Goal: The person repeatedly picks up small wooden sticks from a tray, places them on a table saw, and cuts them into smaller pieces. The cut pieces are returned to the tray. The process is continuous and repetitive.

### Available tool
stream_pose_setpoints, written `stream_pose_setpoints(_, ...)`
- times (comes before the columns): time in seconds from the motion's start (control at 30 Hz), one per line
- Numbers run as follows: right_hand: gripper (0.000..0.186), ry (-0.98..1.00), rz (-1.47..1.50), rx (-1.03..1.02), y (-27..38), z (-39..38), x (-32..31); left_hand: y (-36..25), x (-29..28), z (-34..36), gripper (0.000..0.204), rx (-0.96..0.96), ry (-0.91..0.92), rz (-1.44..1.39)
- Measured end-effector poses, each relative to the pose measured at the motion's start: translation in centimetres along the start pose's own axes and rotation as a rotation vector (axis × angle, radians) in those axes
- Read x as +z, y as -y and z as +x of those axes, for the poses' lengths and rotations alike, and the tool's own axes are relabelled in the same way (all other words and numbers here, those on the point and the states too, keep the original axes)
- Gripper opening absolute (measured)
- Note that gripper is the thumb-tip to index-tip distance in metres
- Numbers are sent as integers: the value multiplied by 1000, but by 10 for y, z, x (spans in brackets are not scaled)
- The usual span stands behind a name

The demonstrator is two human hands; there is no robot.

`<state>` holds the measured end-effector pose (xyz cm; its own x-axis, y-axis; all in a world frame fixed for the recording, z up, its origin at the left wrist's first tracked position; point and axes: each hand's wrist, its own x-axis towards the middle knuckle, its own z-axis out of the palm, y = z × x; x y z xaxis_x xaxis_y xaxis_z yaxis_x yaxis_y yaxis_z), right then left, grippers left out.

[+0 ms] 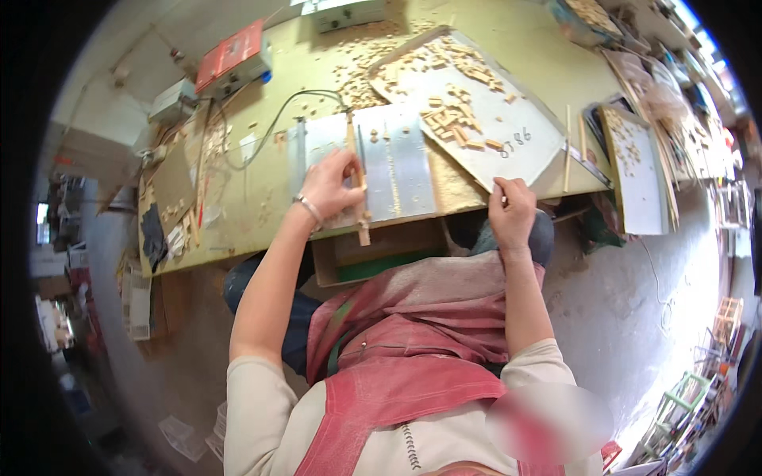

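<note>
My left hand (328, 187) rests over a metal plate (407, 170) on the table, fingers curled and thumb against a narrow wooden strip (355, 151) that runs along the plate. What those fingers hold, if anything, is hidden. Near the table's front edge, by the close corner of a white tray (520, 163), is my right hand (514, 210). Its fingertips are pinched together, and whatever is between them is too small to make out. Small wooden blocks (456, 127) lie heaped in the tray. A few tiny wood pieces (385, 135) sit on the plate.
Offcuts (357, 87) are scattered behind the plate, near a dark cable (294, 97). A red box (232, 59) stands at the back left. To the right, a second tray (639, 174) overhangs the edge beside thin wooden sticks (567, 147). Below the plate is an open drawer (325, 266).
</note>
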<state>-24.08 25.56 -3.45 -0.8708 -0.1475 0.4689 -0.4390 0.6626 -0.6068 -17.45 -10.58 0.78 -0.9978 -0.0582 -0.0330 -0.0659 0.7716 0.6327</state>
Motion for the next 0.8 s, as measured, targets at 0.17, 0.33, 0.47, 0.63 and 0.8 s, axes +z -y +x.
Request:
stream_pose_setpoints(0.17, 12, 9, -17, 19, -1, 0, -1, -26, -5, -23, 39, -32, 118, 62)
stream_pose_setpoints(0.33, 12, 25, 4, 23, 0, 1, -1, -28, -5, -28, 42, 51, 120, 155)
stream_pose_setpoints(0.47, 10, 36, 253, 145, -15, 22, 5, -38, -14, -21, 43, -5, 220, 179)
stream_pose_setpoints(0.63, 18, 107, 204, 267, -77, 70, 30, -42, -18, -22, 42, -36, 240, 127)
stream_pose_setpoints(0.8, 20, 162, 250, 395, -120, 108, 60, -44, -20, -20, 41, -63, 250, 67)
